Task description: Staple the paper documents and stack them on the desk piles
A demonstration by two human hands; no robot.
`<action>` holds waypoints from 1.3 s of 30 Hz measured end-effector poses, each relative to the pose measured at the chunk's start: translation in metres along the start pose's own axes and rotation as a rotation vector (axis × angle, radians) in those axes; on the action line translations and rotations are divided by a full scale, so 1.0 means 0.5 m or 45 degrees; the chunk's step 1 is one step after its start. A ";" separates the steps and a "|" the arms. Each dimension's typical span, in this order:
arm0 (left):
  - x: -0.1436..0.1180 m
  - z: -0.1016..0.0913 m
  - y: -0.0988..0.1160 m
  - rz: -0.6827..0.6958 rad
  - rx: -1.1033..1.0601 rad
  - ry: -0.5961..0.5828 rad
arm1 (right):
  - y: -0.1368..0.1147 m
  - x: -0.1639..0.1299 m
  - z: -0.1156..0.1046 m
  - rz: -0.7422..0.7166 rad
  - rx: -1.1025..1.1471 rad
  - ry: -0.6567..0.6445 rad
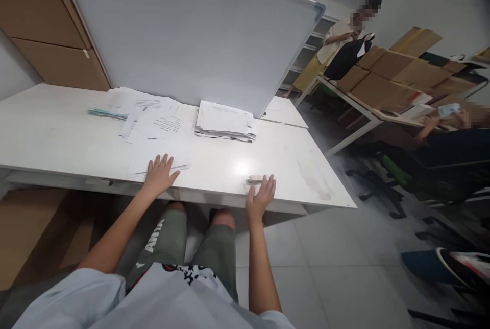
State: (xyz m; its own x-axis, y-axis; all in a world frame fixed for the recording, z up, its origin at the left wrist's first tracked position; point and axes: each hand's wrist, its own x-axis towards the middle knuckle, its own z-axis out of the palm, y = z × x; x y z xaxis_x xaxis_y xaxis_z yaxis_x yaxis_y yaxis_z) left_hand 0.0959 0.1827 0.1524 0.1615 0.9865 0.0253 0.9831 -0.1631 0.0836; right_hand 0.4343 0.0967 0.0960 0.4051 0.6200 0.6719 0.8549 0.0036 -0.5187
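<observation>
Ideally, my spread, empty left hand [159, 175] presses evenly on the paper [140, 159] against slipping; I can't tell whether the half-curled right hand [261, 196] grips the stapler [253, 181].

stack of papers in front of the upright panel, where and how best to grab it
Probably by its left and right ends, left hand and right hand coming from the near side, thumbs on top. The stack of papers lies flat, a long edge nearest, the upright panel behind; uneven sheets could slip if pinched at one corner.
</observation>
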 end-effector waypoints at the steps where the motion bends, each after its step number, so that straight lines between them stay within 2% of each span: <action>1: -0.025 0.008 0.006 0.038 -0.012 0.033 | -0.036 -0.016 0.001 0.000 0.061 0.012; 4: -0.090 0.023 0.028 0.140 -0.053 0.108 | -0.152 -0.081 0.009 0.030 0.326 -0.117; 5: -0.106 0.026 0.034 0.191 -0.063 0.136 | -0.186 -0.104 0.013 0.111 0.429 -0.171; 8: -0.139 0.027 0.039 0.430 -0.108 0.193 | -0.256 -0.158 0.027 0.599 0.752 -0.303; 11: -0.149 0.017 0.038 0.688 -0.200 0.170 | -0.278 -0.168 0.035 1.152 1.075 -0.473; 13: -0.149 0.008 0.042 0.811 -0.249 0.131 | -0.277 -0.154 0.035 1.307 1.330 -0.620; 15: -0.149 0.002 0.047 0.891 -0.271 0.102 | -0.271 -0.135 0.033 1.298 1.534 -0.712; 18: -0.150 0.001 0.048 0.862 -0.254 0.124 | -0.254 -0.113 0.025 1.301 1.558 -0.703; 19: -0.150 0.003 0.044 0.774 -0.229 0.158 | -0.247 -0.109 0.021 1.329 1.521 -0.677; 22: -0.147 0.013 0.015 0.354 -0.151 0.269 | -0.223 -0.104 0.004 1.407 1.436 -0.611; 24: -0.143 0.018 -0.010 0.239 -0.166 0.271 | -0.209 -0.103 -0.006 1.446 1.424 -0.619; 28: -0.133 0.016 -0.042 0.518 -0.311 0.158 | -0.199 -0.097 -0.007 1.454 1.468 -0.717; 30: -0.130 0.012 -0.046 0.574 -0.351 0.149 | -0.198 -0.094 -0.001 1.448 1.460 -0.721; 35: -0.123 0.006 -0.056 0.455 -0.297 0.144 | -0.187 -0.086 0.001 1.535 1.349 -0.594; 39: -0.112 -0.008 -0.102 0.327 -0.201 0.098 | -0.160 -0.080 -0.023 1.531 1.257 -0.486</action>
State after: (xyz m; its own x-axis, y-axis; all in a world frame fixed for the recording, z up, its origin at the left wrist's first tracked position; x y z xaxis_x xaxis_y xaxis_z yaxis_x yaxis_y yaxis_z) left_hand 0.0362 0.1358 0.1508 0.3903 0.9099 0.1406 0.8842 -0.4130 0.2181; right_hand 0.3535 0.0627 0.1164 0.4262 0.7867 -0.4466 -0.4817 -0.2205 -0.8481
